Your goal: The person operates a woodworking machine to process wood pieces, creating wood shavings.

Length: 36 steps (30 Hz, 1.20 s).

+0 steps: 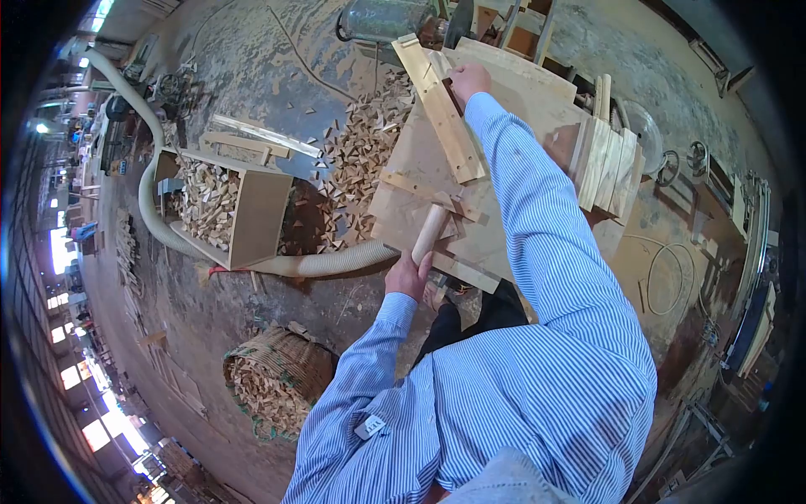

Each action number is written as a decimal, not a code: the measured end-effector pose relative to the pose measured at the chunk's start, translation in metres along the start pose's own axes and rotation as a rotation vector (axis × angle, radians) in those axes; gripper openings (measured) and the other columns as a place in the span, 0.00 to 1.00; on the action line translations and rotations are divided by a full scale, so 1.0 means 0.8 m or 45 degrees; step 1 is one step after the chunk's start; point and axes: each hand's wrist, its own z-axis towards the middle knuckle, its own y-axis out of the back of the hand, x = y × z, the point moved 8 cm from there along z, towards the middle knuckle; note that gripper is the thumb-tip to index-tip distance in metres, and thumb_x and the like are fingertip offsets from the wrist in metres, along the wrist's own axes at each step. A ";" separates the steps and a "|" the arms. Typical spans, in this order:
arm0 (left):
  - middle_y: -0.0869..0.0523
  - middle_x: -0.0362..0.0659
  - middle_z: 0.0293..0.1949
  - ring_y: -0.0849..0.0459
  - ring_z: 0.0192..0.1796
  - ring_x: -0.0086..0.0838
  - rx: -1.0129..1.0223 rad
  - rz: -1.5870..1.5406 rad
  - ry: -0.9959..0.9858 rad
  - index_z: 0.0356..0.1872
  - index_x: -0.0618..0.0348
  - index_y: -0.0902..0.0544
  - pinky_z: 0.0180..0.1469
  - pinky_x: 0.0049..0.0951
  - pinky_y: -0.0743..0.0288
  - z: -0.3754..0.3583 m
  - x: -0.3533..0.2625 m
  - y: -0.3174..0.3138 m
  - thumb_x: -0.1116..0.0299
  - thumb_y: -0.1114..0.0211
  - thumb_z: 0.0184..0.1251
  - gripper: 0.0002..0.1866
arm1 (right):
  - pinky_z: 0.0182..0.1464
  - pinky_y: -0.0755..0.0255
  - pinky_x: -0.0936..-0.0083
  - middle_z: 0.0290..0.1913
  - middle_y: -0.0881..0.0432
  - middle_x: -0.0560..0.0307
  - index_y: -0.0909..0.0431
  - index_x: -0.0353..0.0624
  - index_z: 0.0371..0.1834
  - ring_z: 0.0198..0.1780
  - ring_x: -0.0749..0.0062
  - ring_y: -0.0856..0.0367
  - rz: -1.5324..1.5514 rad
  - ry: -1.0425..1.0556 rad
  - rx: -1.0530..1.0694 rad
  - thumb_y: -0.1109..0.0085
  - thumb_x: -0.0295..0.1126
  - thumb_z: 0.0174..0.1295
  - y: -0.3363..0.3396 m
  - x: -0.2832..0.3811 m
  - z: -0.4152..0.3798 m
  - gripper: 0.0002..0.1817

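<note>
My left hand (409, 275) is closed round the lower end of a pale wooden cylinder (431, 233), whose far end lies by a crosswise wooden strip (411, 186) on the worktable (504, 244). Farther forward, my right hand (468, 82) rests at the right edge of a long light wooden board (437, 109), near its far part. The fingers there are bent, and what they grip, if anything, is hidden. Small wood offcuts lie near the cylinder's far end.
Stacked planks (606, 168) lie at the table's right side. Left of the table are a heap of triangular offcuts (361, 151), an open box of offcuts (262, 220) and a ribbed hose (336, 261). A full wicker basket (290, 370) stands on the floor at lower left.
</note>
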 end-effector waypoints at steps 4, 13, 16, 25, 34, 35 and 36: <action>0.12 0.64 0.35 0.12 0.41 0.62 0.064 -0.009 0.048 0.43 0.64 0.25 0.44 0.57 0.20 -0.008 0.003 0.001 0.37 0.43 0.76 0.32 | 0.43 0.18 0.71 0.27 0.09 0.58 0.09 0.46 0.34 0.29 0.69 0.09 0.120 -0.069 -0.016 0.32 0.44 0.65 -0.016 0.001 0.015 0.13; 0.13 0.65 0.35 0.13 0.42 0.63 0.092 -0.043 0.074 0.48 0.65 0.24 0.44 0.57 0.21 0.001 -0.007 0.005 0.37 0.43 0.76 0.32 | 0.40 0.17 0.72 0.25 0.10 0.57 0.10 0.42 0.34 0.28 0.71 0.09 0.150 -0.045 -0.004 0.30 0.42 0.65 -0.012 0.005 0.028 0.13; 0.13 0.65 0.35 0.13 0.43 0.63 0.079 -0.033 0.056 0.49 0.64 0.23 0.45 0.57 0.21 0.013 -0.012 0.001 0.38 0.43 0.76 0.31 | 0.40 0.17 0.71 0.26 0.10 0.56 0.09 0.43 0.34 0.28 0.71 0.09 0.130 -0.026 0.007 0.30 0.42 0.65 -0.007 0.007 0.040 0.13; 0.13 0.62 0.31 0.13 0.38 0.62 0.030 0.018 0.041 0.46 0.63 0.24 0.41 0.57 0.22 0.055 -0.049 0.000 0.39 0.43 0.77 0.29 | 0.41 0.17 0.72 0.27 0.09 0.56 0.09 0.43 0.36 0.27 0.71 0.10 0.199 -0.042 -0.021 0.30 0.41 0.65 -0.001 -0.007 0.097 0.13; 0.14 0.62 0.29 0.13 0.36 0.62 -0.075 -0.035 -0.038 0.42 0.64 0.24 0.40 0.57 0.20 0.085 -0.066 -0.007 0.40 0.41 0.77 0.30 | 0.49 0.17 0.68 0.30 0.08 0.59 0.08 0.48 0.35 0.33 0.66 0.09 -0.020 0.040 -0.007 0.36 0.47 0.63 0.003 -0.007 0.144 0.15; 0.14 0.63 0.31 0.13 0.37 0.63 -0.088 -0.012 -0.053 0.43 0.65 0.24 0.41 0.58 0.21 0.089 -0.065 -0.009 0.40 0.42 0.77 0.30 | 0.48 0.17 0.68 0.30 0.09 0.59 0.08 0.48 0.35 0.33 0.65 0.09 -0.193 0.124 -0.027 0.36 0.47 0.63 0.001 -0.003 0.152 0.16; 0.14 0.64 0.32 0.13 0.39 0.63 -0.097 0.008 -0.065 0.44 0.65 0.24 0.41 0.58 0.21 0.089 -0.069 -0.008 0.40 0.42 0.77 0.30 | 0.48 0.17 0.68 0.29 0.09 0.59 0.07 0.49 0.36 0.33 0.64 0.09 -0.372 0.206 -0.045 0.37 0.47 0.63 -0.001 -0.003 0.155 0.16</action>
